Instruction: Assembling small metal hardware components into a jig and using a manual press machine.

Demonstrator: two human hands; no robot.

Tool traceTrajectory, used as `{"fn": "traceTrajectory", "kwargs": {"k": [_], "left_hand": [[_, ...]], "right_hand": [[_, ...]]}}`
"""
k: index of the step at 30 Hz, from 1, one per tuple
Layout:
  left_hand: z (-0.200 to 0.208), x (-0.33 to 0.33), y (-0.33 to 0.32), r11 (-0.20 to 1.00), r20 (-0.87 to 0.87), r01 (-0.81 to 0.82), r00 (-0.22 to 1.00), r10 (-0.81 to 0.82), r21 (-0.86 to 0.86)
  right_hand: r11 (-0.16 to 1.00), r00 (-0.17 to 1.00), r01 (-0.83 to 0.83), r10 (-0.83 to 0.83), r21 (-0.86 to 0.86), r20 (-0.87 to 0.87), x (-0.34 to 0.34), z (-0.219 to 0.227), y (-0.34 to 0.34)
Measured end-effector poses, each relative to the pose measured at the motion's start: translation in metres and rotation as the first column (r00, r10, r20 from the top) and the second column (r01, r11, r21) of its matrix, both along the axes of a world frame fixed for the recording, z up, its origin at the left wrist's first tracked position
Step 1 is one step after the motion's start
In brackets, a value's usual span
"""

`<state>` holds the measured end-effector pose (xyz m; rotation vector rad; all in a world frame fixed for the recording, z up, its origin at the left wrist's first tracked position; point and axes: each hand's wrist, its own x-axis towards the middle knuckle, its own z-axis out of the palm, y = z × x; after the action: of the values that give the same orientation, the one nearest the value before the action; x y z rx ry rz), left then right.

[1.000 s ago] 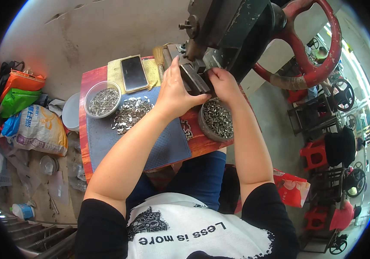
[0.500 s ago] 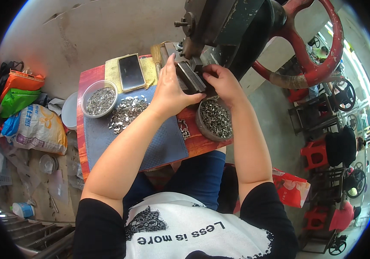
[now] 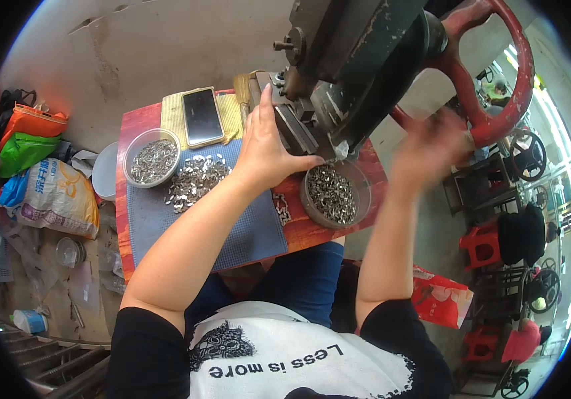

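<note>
My left hand (image 3: 265, 149) rests at the near left side of a dark metal die block (image 3: 297, 128) under the hand press (image 3: 359, 46). Its fingers are stretched up along the block and its thumb points right, away from them. I see nothing held in it. My right hand (image 3: 432, 151) is out to the right by the press's red handwheel (image 3: 526, 73), its fingers smeared by motion. Just below the die block stands a clear round tub (image 3: 365, 199) of small metal pieces (image 3: 331, 193). A loose pile of flat shiny pieces (image 3: 195, 181) lies left of my left forearm.
A blue mat (image 3: 149, 223) covers part of the red table. On it stands another tub (image 3: 128, 166) of metal bits. Behind are a phone (image 3: 202, 118) on a yellow cloth (image 3: 174, 110) and a brush (image 3: 243, 93). Bags (image 3: 59, 199) lie at left; other people sit at right.
My right hand has left the die block and swung right to the handwheel. My left hand stays beside the block. The view has shifted slightly.
</note>
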<state>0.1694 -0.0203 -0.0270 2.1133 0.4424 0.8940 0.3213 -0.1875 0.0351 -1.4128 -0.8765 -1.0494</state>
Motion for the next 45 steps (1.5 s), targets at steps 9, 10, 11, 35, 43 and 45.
{"fn": "traceTrajectory", "kwargs": {"k": [9,10,11,35,43,45], "left_hand": [[-0.001,0.007,0.003,0.998,-0.063,-0.049,0.997,0.052,0.048],[0.0,0.009,0.006,0.998,-0.064,-0.049,0.997,0.052,0.048],[-0.001,0.011,0.012,0.999,-0.081,-0.038,0.996,0.04,0.029],[-0.008,0.025,0.035,0.996,-0.099,0.088,0.991,-0.091,-0.028],[-0.004,0.003,-0.007,0.999,-0.084,-0.035,0.996,0.038,0.036],[-0.006,0.003,-0.008,0.999,-0.074,-0.03,0.997,0.033,0.045]], "right_hand": [[0.899,0.898,0.438,-0.438,0.028,0.04,0.107,0.012,-0.072],[0.924,0.924,0.382,-0.382,0.037,0.012,0.11,0.016,-0.078],[0.947,0.948,0.319,-0.319,0.045,-0.018,0.105,0.028,-0.079],[0.979,0.965,-0.056,0.104,0.197,-0.24,0.093,0.069,-0.068],[0.958,0.967,-0.049,0.116,0.283,-0.227,0.098,0.048,-0.064],[0.961,0.976,0.004,0.056,0.275,-0.209,0.096,0.036,-0.062]]}}
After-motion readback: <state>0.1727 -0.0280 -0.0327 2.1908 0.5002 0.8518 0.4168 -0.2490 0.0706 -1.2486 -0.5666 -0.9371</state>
